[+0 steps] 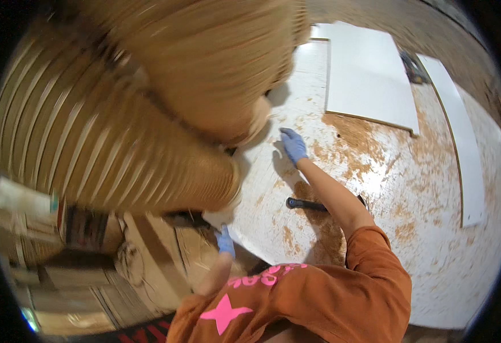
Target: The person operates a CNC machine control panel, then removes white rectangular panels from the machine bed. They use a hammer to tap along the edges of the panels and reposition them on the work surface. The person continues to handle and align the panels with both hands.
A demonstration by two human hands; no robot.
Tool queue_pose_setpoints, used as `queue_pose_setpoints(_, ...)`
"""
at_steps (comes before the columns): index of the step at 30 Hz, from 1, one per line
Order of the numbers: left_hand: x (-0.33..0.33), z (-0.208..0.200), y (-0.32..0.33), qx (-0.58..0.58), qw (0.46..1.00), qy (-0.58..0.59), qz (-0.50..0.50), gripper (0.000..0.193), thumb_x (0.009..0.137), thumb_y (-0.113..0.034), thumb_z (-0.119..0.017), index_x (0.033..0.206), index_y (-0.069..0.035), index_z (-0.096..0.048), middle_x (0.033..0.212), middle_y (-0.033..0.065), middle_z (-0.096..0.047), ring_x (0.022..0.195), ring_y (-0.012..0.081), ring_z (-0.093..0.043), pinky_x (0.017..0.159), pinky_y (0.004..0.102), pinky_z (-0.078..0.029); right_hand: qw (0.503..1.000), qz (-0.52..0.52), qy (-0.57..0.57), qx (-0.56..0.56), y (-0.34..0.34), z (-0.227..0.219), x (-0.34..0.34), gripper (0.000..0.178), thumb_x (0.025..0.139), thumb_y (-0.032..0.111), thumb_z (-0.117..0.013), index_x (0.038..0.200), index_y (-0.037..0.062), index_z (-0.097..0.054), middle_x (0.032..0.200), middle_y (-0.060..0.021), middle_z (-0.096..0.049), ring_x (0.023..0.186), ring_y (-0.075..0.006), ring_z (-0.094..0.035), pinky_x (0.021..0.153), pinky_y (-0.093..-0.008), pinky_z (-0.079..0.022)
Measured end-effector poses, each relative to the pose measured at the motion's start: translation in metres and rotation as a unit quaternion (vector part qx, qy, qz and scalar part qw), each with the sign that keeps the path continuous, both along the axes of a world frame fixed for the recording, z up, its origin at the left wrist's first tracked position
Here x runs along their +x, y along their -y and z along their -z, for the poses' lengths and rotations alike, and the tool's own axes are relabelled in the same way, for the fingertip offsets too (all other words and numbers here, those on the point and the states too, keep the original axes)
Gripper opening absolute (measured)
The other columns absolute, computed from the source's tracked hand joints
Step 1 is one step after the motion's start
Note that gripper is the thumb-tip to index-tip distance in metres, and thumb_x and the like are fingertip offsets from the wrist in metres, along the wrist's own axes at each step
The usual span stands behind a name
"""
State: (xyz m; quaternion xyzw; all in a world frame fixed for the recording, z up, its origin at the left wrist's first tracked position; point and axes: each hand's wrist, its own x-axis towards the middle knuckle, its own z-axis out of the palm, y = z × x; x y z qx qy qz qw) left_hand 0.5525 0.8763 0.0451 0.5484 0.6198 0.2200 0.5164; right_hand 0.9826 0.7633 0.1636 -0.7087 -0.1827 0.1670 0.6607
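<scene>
My right hand (294,146), in a blue glove, is stretched out over a white, sawdust-strewn worktable (262,188). Its fingers point toward the big tan ribbed shapes, with nothing visible in them. Below its forearm lies a tool with a black handle (305,204), partly covered by the arm. My left hand (225,241), also blue-gloved, is at the table's near left corner; blur and small size hide what its fingers do. Close above it looms a tan ribbed cylinder (147,154), with a wider tan ribbed shape (216,63) behind. Both are smeared by motion.
A large white panel (370,74) lies on the table's far side. To its right are a dark tool (413,67) and a long narrow white board (456,143). Brown sawdust (353,146) covers patches of the tabletop. Cardboard and boards (153,251) fill the lower left.
</scene>
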Motion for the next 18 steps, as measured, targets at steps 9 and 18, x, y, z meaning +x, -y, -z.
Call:
queue_pose_setpoints(9,0.019,-0.11,0.035,0.049,0.995,-0.066,-0.061,0.085,0.089,-0.056,-0.052,0.151,-0.009,-0.017,0.152,0.0198,-0.029,0.136,0.0385,-0.034,0.112,0.0438,-0.027,0.986,-0.11,-0.056,0.113,0.049,0.018,-0.099,0.028,0.094,0.02,-0.057,0.116,0.0051,-0.064,0.108,-0.0059,-0.067,0.097,-0.0151,-0.06,0.084,-0.0305,-0.047)
queue_pose_setpoints(18,-0.004,-0.099,-0.074,0.285,0.95,-0.123,-0.033,0.07,0.086,-0.043,-0.063,0.144,-0.012,-0.038,0.149,0.021,-0.033,0.137,0.0366,-0.032,0.112,0.0423,-0.031,0.942,-0.315,-0.11,-0.016,0.039,0.015,-0.185,0.032,0.093,0.027,-0.058,0.12,0.0103,-0.063,0.114,-0.0043,-0.066,0.093,-0.0156,-0.059,0.082,-0.031,-0.046)
